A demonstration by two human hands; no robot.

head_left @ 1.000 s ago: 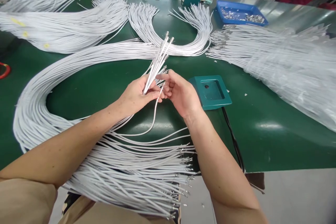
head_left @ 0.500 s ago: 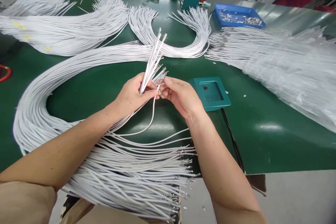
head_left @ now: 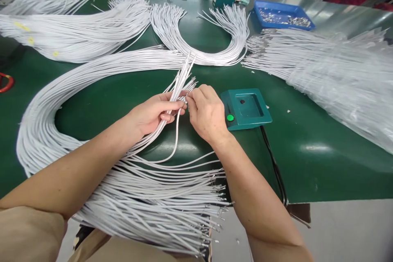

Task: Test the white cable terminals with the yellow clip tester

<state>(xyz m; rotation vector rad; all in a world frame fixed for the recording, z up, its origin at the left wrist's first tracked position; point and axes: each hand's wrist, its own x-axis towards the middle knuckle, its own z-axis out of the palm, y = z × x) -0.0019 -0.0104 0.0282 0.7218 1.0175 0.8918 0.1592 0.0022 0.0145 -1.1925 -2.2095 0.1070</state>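
My left hand (head_left: 153,110) is closed round a small bunch of white wires (head_left: 181,80), whose metal-tipped ends stick up past the fingers. One wire (head_left: 177,135) curves down in a loose loop from beneath the left thumb. Close against the left fingertips, my right hand (head_left: 207,110) is closed in a pinch, back of the hand upward. What lies between its fingertips is hidden. Under my forearms a thick spread of white wires (head_left: 159,200) hangs toward the table's front edge, metal ends to the right. It curves round at the left into a long bundle (head_left: 39,106).
A teal device (head_left: 264,108) with a green button sits right of my right hand, its black cable (head_left: 273,163) running off the front edge. Farther back are a blue tray (head_left: 284,4) of small metal parts, more wire bundles (head_left: 76,32) and plastic-covered wires (head_left: 337,73). People stand beyond.
My right hand has turned over, its back now upward. The wire bunch in my left hand has sunk lower and its tips sit lower. The device's green button has come into view.
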